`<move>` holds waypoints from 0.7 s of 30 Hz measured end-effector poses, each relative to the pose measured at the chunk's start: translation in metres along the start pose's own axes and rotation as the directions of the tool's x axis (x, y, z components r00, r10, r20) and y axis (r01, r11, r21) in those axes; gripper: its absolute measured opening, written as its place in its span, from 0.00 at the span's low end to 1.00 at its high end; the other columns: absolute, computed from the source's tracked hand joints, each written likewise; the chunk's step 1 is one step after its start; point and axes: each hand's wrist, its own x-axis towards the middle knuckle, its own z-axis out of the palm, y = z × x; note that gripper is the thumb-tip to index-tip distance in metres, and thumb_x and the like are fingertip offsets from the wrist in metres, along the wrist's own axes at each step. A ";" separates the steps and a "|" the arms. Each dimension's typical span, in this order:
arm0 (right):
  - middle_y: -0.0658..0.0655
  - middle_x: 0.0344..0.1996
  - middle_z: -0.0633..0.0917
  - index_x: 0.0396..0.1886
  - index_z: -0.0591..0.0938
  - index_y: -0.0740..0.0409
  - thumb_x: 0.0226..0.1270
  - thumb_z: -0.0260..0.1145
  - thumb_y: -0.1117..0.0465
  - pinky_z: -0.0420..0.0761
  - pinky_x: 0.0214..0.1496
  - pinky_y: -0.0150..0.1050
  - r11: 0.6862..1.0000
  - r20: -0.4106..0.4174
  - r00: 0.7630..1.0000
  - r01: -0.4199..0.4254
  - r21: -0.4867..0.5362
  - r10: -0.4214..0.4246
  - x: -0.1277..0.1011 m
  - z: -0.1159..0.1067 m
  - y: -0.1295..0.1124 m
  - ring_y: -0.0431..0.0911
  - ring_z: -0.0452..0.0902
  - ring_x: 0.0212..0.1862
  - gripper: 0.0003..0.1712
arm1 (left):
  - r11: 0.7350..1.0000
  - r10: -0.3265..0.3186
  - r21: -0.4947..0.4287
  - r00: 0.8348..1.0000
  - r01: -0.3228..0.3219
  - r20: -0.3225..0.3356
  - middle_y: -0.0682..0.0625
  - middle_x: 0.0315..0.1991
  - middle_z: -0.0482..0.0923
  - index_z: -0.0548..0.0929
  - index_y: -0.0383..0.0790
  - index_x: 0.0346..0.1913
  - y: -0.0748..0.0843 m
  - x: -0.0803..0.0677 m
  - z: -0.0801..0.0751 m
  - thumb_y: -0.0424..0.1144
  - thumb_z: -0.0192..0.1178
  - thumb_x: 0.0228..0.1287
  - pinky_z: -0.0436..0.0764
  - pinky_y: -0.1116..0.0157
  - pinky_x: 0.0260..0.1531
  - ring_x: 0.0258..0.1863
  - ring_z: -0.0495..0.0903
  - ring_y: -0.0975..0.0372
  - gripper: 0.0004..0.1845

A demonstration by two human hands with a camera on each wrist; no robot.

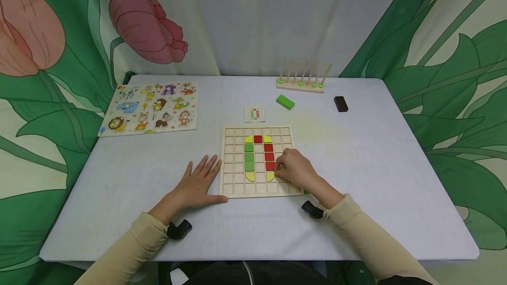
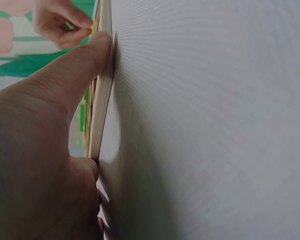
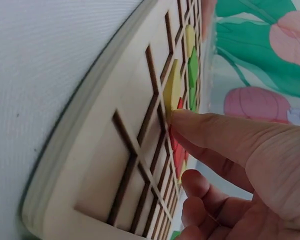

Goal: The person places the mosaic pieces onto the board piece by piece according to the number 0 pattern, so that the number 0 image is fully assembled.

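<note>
A wooden grid board (image 1: 233,162) lies in the middle of the white table (image 1: 376,166). Green (image 1: 249,156), red (image 1: 269,156) and yellow pieces sit in its cells in an oval outline. My right hand (image 1: 278,171) lies on the board's lower right, thumb and finger pinching a yellow quarter-round piece (image 3: 172,87) at a cell near the oval's bottom right. My left hand (image 1: 202,179) lies flat on the table against the board's left edge (image 2: 102,100), thumb along the front corner.
An animal peg puzzle (image 1: 152,107) lies at the back left. A small pattern card (image 1: 255,114) lies just behind the board. A green block (image 1: 285,101), a dark brown block (image 1: 340,104) and a wooden peg rack (image 1: 302,83) stand at the back right.
</note>
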 end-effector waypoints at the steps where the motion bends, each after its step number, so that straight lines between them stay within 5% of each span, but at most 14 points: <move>1: 0.50 0.26 0.79 0.21 0.87 0.52 0.50 0.74 0.62 0.69 0.27 0.32 1.000 -0.002 1.000 -0.005 0.002 0.005 0.000 -0.001 0.000 0.43 0.69 0.32 0.03 | 1.000 0.001 0.001 1.000 -0.001 0.000 0.47 0.77 0.40 0.46 0.45 0.75 0.000 0.000 0.000 0.74 0.55 0.49 0.38 0.36 0.68 0.76 0.36 0.48 0.58; 5: 0.53 0.29 0.80 0.25 0.88 0.53 0.52 0.71 0.62 0.71 0.30 0.34 0.998 -0.011 0.998 -0.059 0.028 0.060 -0.007 -0.014 0.006 0.45 0.71 0.35 0.01 | 1.000 0.001 0.004 1.000 -0.001 0.005 0.47 0.77 0.39 0.46 0.45 0.75 0.001 0.001 0.001 0.74 0.55 0.49 0.38 0.36 0.68 0.76 0.36 0.48 0.58; 11: 0.58 0.37 0.78 0.39 0.87 0.56 0.54 0.71 0.58 0.71 0.36 0.37 0.986 -0.006 0.987 -0.159 0.060 0.160 -0.034 -0.039 0.029 0.48 0.73 0.39 0.12 | 1.000 -0.003 -0.004 1.000 0.003 0.014 0.47 0.77 0.39 0.45 0.45 0.75 0.001 0.001 0.001 0.74 0.55 0.49 0.38 0.36 0.68 0.76 0.36 0.48 0.58; 21: 0.55 0.36 0.75 0.44 0.86 0.54 0.46 0.76 0.59 0.67 0.34 0.34 0.994 0.091 0.990 -0.108 -0.013 0.109 -0.073 -0.031 0.060 0.43 0.66 0.35 0.21 | 1.000 -0.009 0.000 1.000 0.009 0.020 0.47 0.77 0.39 0.45 0.45 0.75 0.000 0.001 0.001 0.74 0.54 0.49 0.38 0.36 0.68 0.76 0.35 0.48 0.58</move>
